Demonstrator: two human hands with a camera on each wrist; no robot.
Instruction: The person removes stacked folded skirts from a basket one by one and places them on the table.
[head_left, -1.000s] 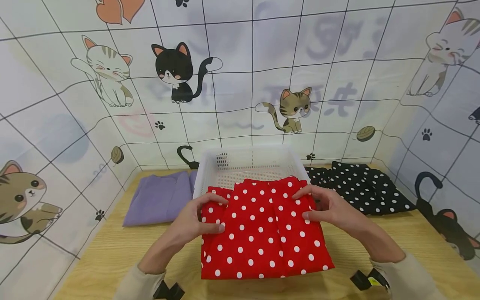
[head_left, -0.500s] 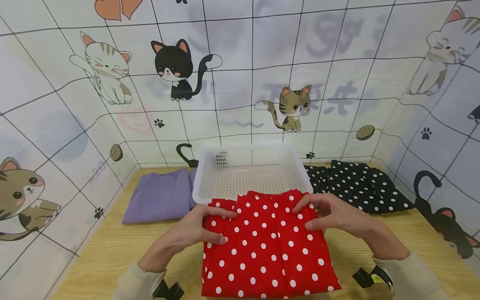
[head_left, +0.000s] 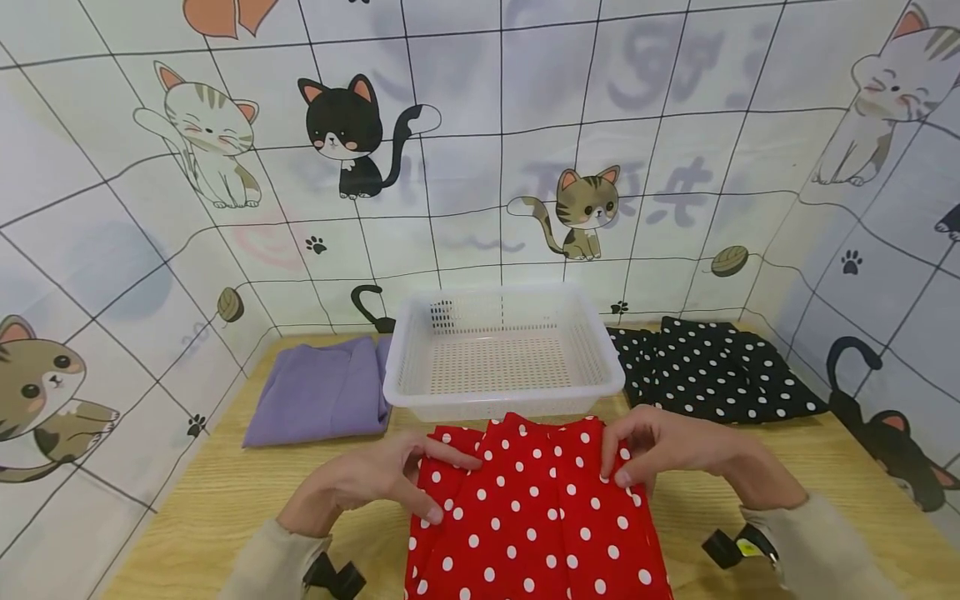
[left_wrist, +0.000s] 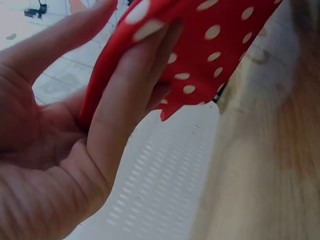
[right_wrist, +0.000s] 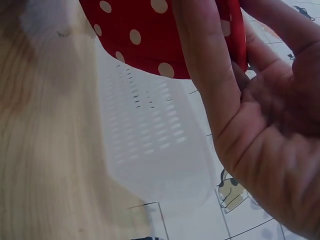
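Both hands hold a folded red cloth with white polka dots (head_left: 525, 517), in front of the white basket in the head view. My left hand (head_left: 378, 479) grips its left edge, thumb on the near face. In the left wrist view, the fingers (left_wrist: 120, 105) of that hand lie behind the cloth, which runs between them and the thumb. At the right edge, my right hand (head_left: 675, 446) pinches the fabric. The right wrist view shows the cloth (right_wrist: 137, 37) between that hand's thumb and fingers (right_wrist: 210, 65). The cloth's lower part runs out of the head view.
A white perforated plastic basket (head_left: 502, 400) stands at the back of the wooden table (head_left: 217, 500). Left of it lies a folded purple cloth (head_left: 315, 392); to its right, a black cloth with white dots (head_left: 720, 375). A cat-print wall covering (head_left: 465, 183) surrounds the table.
Both hands have drawn the red cloth toward the person and down, away from the basket. The basket's front rim, covered before, now shows in full.
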